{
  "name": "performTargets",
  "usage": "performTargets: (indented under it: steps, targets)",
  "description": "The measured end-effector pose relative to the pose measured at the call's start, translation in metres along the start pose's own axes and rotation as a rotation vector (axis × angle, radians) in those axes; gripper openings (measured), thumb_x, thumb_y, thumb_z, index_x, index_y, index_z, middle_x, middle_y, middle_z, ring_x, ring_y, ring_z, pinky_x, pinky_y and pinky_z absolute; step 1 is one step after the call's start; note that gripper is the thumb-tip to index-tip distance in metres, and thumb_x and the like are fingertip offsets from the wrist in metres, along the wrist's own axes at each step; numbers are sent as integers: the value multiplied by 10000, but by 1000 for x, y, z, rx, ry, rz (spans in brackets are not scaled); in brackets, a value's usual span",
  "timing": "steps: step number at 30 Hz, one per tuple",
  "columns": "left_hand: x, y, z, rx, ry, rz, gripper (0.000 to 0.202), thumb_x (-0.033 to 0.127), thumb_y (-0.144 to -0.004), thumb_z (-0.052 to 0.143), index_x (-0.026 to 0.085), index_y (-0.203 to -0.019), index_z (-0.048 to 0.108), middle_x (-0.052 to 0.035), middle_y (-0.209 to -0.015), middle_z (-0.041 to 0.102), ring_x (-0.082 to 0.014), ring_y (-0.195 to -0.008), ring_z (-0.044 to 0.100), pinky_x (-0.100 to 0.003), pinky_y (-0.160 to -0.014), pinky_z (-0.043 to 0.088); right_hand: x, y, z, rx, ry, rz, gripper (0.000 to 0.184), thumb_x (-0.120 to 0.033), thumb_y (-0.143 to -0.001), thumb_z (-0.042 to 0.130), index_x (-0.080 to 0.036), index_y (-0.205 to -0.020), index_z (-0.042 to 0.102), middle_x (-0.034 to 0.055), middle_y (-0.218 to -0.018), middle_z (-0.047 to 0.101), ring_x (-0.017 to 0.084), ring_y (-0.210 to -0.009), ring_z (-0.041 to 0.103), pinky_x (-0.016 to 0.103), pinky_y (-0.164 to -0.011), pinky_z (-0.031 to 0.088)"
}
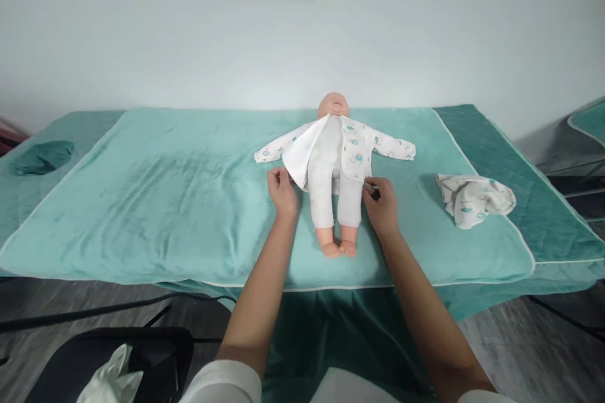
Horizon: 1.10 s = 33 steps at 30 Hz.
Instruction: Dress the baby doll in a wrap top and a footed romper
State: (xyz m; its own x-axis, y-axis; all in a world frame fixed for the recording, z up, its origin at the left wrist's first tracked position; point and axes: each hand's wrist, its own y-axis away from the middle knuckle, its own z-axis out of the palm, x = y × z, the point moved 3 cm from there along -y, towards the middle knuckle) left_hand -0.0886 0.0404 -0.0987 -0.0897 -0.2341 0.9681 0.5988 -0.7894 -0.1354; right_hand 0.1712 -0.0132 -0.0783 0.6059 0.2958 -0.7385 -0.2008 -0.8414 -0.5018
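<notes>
A baby doll (323, 201) lies on its back on the green bed cover, its feet toward me. It has a white body and bare feet. A white baby jacket (355, 148) with a small green print is on its arms, and both sleeves stretch out sideways. The front of the jacket is open, with the left flap folded out to show its plain inside. My left hand (282, 194) is closed at the jacket's lower left edge. My right hand (382, 203) pinches the lower right hem beside the doll's hip.
A crumpled printed baby garment (475, 199) lies to the right on the green cover (189, 214). A white wall (302, 31) rises behind the bed. Below on the left stands a black chair (161, 352) with a pale bag (113, 378) on it.
</notes>
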Motion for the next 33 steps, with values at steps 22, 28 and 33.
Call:
performTargets:
  steps: [22,28,33]
  targets:
    - [13,9,1,-8,-290,259,71,206,-919,553,201,-984,582,7,-858,565,-131,-790,547,-259,-740,432,20,-12,-120,14,284,75,280,-352,-873,597,-200,-1106,629,156,-1275,660,303,-1246,572,506,-1048,449]
    - [37,31,3,-108,-516,742,156,178,-915,540,199,-1043,627,-111,-1144,680,-252,-1156,583,-446,-1040,446,49,-47,-173,-211,1002,250,362,-346,-947,503,-110,-1172,659,312,-1266,639,420,-1192,575,541,-926,426]
    - [40,44,2,-308,-547,882,256,151,-956,467,196,-1138,642,-122,-1177,717,-250,-1201,609,-471,-1081,467,16,-63,-165,-388,822,364,319,-300,-902,503,-178,-1148,666,160,-1069,723,279,-913,653,349,-729,433]
